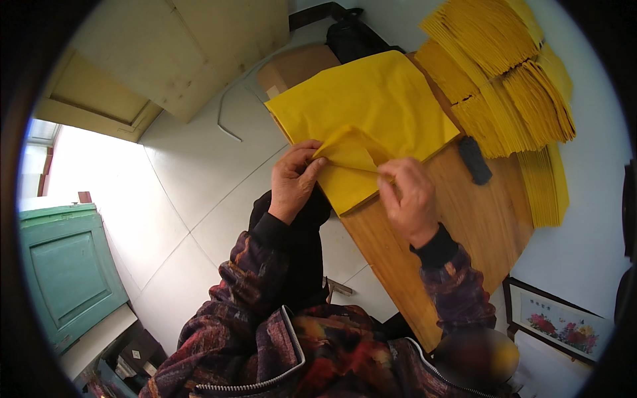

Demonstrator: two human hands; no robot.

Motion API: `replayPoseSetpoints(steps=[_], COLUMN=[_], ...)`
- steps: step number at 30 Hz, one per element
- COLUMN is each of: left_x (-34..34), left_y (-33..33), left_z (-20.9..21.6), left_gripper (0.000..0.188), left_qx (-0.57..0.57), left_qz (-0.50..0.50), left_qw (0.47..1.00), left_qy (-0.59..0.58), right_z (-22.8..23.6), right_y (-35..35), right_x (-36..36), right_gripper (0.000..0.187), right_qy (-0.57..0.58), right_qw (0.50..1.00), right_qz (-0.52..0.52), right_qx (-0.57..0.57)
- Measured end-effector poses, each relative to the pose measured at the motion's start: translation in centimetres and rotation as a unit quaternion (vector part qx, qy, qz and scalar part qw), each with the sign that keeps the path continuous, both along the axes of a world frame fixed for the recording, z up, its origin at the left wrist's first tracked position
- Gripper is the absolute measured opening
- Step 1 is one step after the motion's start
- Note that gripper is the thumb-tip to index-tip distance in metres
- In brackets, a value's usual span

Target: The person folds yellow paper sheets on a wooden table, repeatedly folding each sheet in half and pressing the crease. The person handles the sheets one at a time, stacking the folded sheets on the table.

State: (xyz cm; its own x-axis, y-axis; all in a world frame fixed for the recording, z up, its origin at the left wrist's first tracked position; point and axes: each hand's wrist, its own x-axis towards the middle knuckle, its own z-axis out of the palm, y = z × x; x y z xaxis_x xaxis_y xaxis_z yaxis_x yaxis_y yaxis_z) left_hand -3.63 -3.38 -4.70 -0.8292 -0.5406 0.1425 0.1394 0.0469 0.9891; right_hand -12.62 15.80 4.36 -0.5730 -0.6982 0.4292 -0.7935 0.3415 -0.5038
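the wooden table reaches away from the person, and a broad yellow sheet lies across its far left part, reaching past the table's left edge. near that edge of the table, a flap of the sheet is lifted into a raised fold. the left hand, at the table's left edge, grasps one end of this flap between thumb and fingers. the right hand, above the table, pinches the flap's other end; its fingertips are a little blurred. toward the table's right side lies a dark grey bundle, and folded yellow piles are stacked along the table's far right side. past the table's far left end is a cardboard box; right of the table's near end, a framed flower picture.
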Motion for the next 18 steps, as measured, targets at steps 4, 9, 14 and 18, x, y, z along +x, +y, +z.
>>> replayPoseSetpoints(steps=[4, 9, 14, 18], left_x=[0.0, -0.1, -0.1, 0.0], left_y=[0.1, 0.1, 0.0, -0.1], left_z=[0.0, -0.1, -0.1, -0.1], left_gripper=[0.010, 0.010, 0.011, 0.011], left_qx=[0.015, 0.011, 0.010, -0.010], left_qz=[0.000, 0.003, -0.002, -0.004], left_qw=[1.000, 1.000, 1.000, 1.000], left_qy=[-0.006, 0.002, -0.004, -0.003], right_z=[-0.8, -1.9, -2.0, -1.9], right_y=[0.7, 0.6, 0.4, 0.2], right_x=[1.5, 0.7, 0.4, 0.3], right_gripper=[0.018, 0.016, 0.014, 0.018], right_qy=[0.083, 0.138, 0.145, 0.160], right_qw=[0.980, 0.969, 0.969, 0.965], right_qz=[0.102, 0.128, 0.130, 0.145], right_qx=[0.149, 0.161, 0.149, 0.149])
